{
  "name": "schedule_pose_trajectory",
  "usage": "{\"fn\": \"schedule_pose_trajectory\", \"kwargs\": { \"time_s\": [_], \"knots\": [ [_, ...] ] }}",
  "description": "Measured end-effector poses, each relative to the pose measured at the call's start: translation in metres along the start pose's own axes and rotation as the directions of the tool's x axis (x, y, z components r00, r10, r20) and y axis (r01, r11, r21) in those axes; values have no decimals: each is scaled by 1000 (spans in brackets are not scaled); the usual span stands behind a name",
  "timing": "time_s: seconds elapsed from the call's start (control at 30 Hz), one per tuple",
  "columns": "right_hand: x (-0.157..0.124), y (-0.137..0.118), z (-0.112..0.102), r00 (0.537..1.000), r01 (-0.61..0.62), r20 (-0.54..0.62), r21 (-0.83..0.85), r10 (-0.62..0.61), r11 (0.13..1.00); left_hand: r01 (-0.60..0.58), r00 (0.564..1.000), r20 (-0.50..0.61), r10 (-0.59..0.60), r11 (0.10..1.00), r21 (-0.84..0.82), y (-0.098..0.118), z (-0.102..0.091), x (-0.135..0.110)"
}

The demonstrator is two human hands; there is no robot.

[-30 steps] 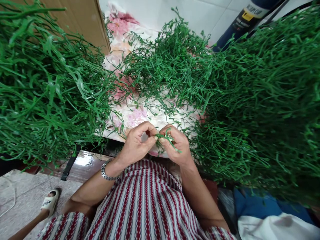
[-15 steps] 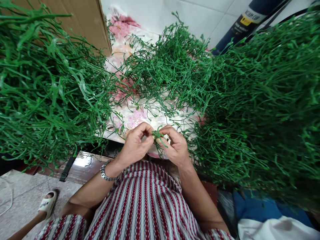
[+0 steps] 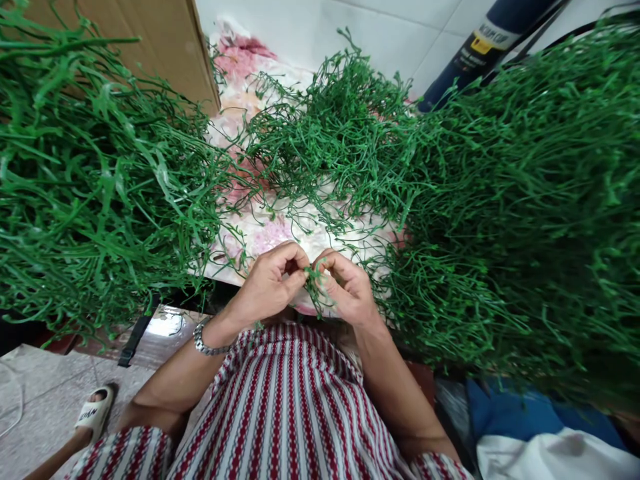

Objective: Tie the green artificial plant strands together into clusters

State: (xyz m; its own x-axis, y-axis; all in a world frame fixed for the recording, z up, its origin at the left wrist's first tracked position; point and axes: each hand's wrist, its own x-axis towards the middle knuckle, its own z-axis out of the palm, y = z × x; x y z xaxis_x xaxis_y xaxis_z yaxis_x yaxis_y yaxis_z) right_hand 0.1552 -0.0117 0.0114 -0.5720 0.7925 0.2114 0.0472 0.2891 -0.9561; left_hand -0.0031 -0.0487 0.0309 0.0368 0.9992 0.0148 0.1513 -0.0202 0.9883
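Between my two hands, close to my body at the table's near edge, is a small green artificial plant stem (image 3: 314, 283) with thin branching tips. My left hand (image 3: 273, 283), with a metal watch on its wrist, pinches it between thumb and forefinger. My right hand (image 3: 350, 290) pinches the same piece from the other side, its fingertips partly over it. Loose thin green stems (image 3: 345, 140) lie heaped just beyond the hands. A thicker mass of glossy green stems (image 3: 100, 187) rises on the left, and a tall dense pile of fine stems (image 3: 525, 220) stands on the right.
A pink-and-white floral cloth (image 3: 270, 230) covers the table. At the back left stands a cardboard box (image 3: 150, 53), and a dark blue cylinder (image 3: 470, 60) leans by the tiled wall (image 3: 370, 40). A person's sandalled foot (image 3: 93, 410) is at lower left; blue and white fabric (image 3: 555, 447) lies lower right.
The green stem between my fingers has turned slightly and a small bit shows below my left wrist. Both hands stay nearly in place; the whole view has shifted a little.
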Motion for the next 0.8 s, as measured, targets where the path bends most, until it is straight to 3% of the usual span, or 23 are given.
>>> {"fn": "schedule_pose_trajectory", "kwargs": {
  "time_s": [0.23, 0.33, 0.4, 0.57, 0.63, 0.8],
  "knots": [
    [4, -7, -5, 991, 131, 38, -187, -126, 974, 80, 996, 40, -77, 994, -73, 3, 1, 1],
    [4, -8, -5, 991, 127, 59, -224, -116, 966, 104, 994, 43, -98, 985, -139, 0, 2, 1],
    [4, -9, -3, 993, 117, 10, -300, -119, 947, 95, 995, 21, -93, 977, -191, -4, 2, 2],
    [-1, -16, 4, 934, 150, -178, -590, -309, 794, 126, 982, -86, -165, 928, -351, -12, 6, 2],
    [-2, -17, 6, 918, 169, -166, -660, -361, 732, 120, 976, -126, -180, 918, -377, -14, 8, 1],
    [-1, -12, 5, 949, 174, -70, -697, -308, 696, 71, 974, -177, -140, 935, -347, -16, 11, -3]
  ]
}}
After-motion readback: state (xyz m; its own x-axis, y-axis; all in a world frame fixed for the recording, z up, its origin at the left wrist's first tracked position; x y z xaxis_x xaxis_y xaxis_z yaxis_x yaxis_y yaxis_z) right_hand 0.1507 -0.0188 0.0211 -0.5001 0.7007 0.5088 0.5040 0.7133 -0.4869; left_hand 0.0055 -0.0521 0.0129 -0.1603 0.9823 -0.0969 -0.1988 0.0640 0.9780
